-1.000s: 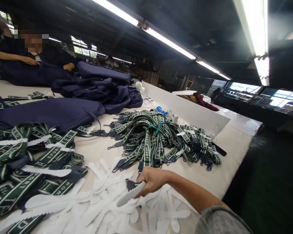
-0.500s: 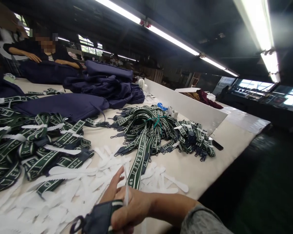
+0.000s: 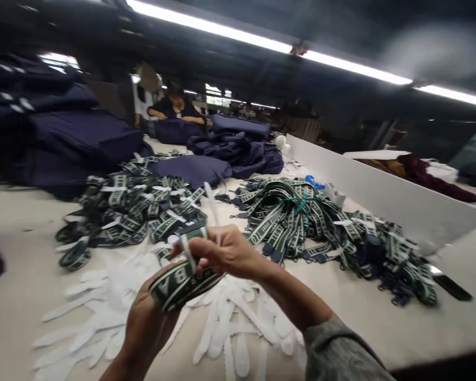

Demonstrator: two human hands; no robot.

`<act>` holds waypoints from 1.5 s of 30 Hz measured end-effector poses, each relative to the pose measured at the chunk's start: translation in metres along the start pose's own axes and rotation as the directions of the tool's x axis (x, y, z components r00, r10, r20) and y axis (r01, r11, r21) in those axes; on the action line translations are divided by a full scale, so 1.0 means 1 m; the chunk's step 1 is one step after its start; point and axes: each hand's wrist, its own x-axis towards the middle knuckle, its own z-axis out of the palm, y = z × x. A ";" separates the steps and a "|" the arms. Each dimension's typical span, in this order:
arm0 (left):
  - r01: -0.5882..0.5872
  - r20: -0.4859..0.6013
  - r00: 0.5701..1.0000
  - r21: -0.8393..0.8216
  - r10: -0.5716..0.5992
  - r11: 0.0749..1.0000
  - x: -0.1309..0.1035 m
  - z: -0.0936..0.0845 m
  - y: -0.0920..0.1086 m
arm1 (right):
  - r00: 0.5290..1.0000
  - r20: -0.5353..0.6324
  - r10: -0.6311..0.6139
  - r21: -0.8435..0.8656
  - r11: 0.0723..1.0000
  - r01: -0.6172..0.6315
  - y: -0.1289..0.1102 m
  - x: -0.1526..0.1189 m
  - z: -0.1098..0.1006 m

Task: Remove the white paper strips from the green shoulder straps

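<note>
A green webbing strap [image 3: 174, 286] with white stripes and lettering is folded into a loop between my hands. My left hand [image 3: 148, 312] is closed round its lower part from below. Pinched against the strap's upper end are the fingers of my right hand [image 3: 232, 251], which also hold a thin white strip [image 3: 211, 203] that sticks up. Below my hands lie several loose white strips [image 3: 222, 323] with toothed edges. Beyond them is a bundle of straps [image 3: 277, 211] tied with green cord. A heap of folded straps [image 3: 135, 206] with white strips round them lies to the left.
Navy fabric bags [image 3: 79, 143] are piled at the left and middle back. A white board [image 3: 381, 185] stands along the right, with more banded straps [image 3: 392, 254] and a dark phone [image 3: 450, 286] before it. A co-worker [image 3: 176, 108] sits at the far end.
My view has swung left and the straps appear farther right. My hands have come up from the bottom edge, and the strap is now a loop between them.
</note>
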 end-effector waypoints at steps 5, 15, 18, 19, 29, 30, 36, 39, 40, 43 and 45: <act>0.177 -0.051 0.965 -0.600 -0.258 0.780 -0.023 -0.027 0.060 | 0.984 -0.020 0.179 -0.374 0.911 -0.173 0.044 0.004 -0.059; 0.130 0.031 0.986 -0.761 -0.165 0.635 -0.003 -0.014 0.109 | 0.917 0.316 0.244 -0.001 0.966 -0.257 0.061 -0.019 -0.054; 0.086 0.006 0.994 -0.693 -0.114 0.715 0.001 -0.022 0.113 | 0.978 0.188 0.089 -0.032 0.996 -0.085 0.018 -0.020 -0.060; 0.082 -0.001 0.994 -0.651 -0.108 0.755 0.003 -0.025 0.111 | 0.985 0.167 0.034 -0.062 0.998 -0.024 0.001 -0.019 -0.061; -0.371 0.403 0.832 -0.106 0.381 0.923 -0.007 -0.036 0.119 | 0.844 0.462 -0.272 -0.153 0.913 0.378 -0.111 0.052 -0.015; -0.399 0.511 0.777 -0.052 0.368 0.915 -0.008 -0.033 0.129 | 0.814 0.511 -0.275 -0.115 0.917 0.382 -0.113 0.064 -0.009; -0.577 0.475 0.780 0.293 0.407 0.762 0.007 -0.020 0.158 | 0.841 0.451 -0.298 0.006 0.944 0.331 -0.111 0.122 0.001; -0.562 0.402 0.810 0.324 0.426 0.761 0.017 -0.018 0.162 | 0.883 0.350 -0.313 0.023 0.945 0.326 -0.116 0.132 0.003; -0.557 0.387 0.815 0.314 0.432 0.769 0.019 -0.017 0.163 | 0.896 0.328 -0.299 0.020 0.951 0.310 -0.119 0.133 0.004; -0.576 0.333 0.810 0.291 0.484 0.764 0.027 -0.014 0.171 | 0.929 0.253 -0.271 -0.008 0.959 0.282 -0.126 0.135 0.007; -0.614 0.321 0.788 0.341 0.525 0.712 0.032 -0.014 0.178 | 0.931 0.217 -0.294 -0.029 0.951 0.307 -0.132 0.137 0.007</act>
